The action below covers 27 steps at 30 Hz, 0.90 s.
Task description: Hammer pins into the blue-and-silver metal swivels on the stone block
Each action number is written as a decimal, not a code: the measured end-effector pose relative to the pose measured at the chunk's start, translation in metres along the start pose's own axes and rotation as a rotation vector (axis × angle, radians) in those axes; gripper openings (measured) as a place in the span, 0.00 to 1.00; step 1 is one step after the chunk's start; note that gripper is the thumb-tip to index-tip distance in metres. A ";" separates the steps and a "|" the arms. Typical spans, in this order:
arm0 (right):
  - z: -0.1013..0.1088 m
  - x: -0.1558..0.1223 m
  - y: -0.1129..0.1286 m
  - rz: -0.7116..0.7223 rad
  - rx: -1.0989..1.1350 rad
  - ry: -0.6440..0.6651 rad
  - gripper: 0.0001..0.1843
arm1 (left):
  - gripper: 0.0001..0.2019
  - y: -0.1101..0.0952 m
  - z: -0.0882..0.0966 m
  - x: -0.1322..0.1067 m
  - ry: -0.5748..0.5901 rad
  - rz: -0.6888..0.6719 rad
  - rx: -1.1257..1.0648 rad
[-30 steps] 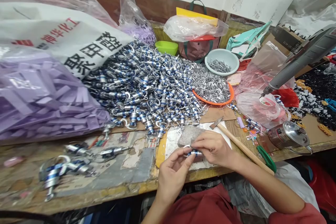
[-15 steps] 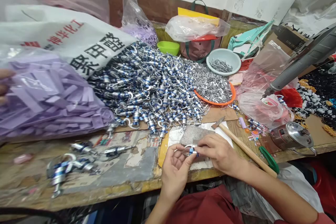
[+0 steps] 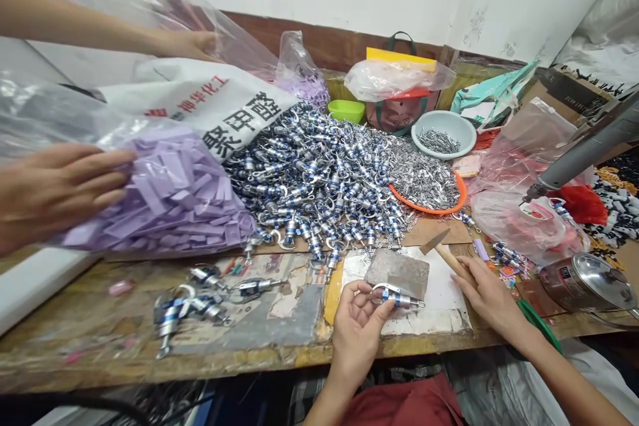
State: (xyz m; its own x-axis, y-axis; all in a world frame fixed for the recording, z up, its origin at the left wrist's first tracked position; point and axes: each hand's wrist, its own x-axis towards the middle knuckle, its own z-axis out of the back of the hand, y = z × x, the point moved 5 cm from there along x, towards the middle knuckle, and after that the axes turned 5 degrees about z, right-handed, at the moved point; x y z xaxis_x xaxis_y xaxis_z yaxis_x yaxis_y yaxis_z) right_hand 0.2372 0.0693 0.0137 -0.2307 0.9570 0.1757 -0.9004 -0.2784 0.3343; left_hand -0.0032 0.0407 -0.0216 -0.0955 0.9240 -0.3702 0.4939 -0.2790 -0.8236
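Between the thumb and fingers of my left hand [image 3: 360,323] is a blue-and-silver keychain piece [image 3: 402,299] with a curved silver hook and a small ring at its end. It is held just over the near edge of a flat grey block [image 3: 399,271] on a white sheet [image 3: 452,309]. My right hand [image 3: 485,289] is closed around the wooden handle of a hammer [image 3: 455,262], whose wedge-shaped head points to the block. A large heap of similar keychain pieces [image 3: 324,180] lies beyond the block, and several loose keychain pieces [image 3: 172,319] lie to the left.
Another person's hands are at the left, one hand [image 3: 64,186] at a bag of lilac strips [image 3: 164,193], the other [image 3: 190,44] at clear plastic. Small metal parts fill an orange-rimmed tray [image 3: 452,205] and a pale bowl [image 3: 444,118]. A grey power tool [image 3: 574,160] and a lidded metal cup [image 3: 574,286] are right.
My right hand has left the keychain piece and moved right onto the hammer's handle. My left hand keeps the piece. More of the other person's hands and arm shows as the view shifts left.
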 end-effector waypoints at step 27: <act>0.028 -0.022 0.093 0.432 -0.006 0.027 0.32 | 0.24 -0.005 -0.003 0.001 0.016 0.025 0.020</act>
State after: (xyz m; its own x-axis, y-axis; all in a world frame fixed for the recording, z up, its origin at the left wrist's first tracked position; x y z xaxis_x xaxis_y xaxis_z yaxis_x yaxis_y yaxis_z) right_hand 0.1691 0.0198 0.0671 -0.5968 0.7542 0.2739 -0.7209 -0.6538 0.2297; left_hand -0.0030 0.0441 -0.0161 -0.0698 0.9208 -0.3838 0.4785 -0.3066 -0.8228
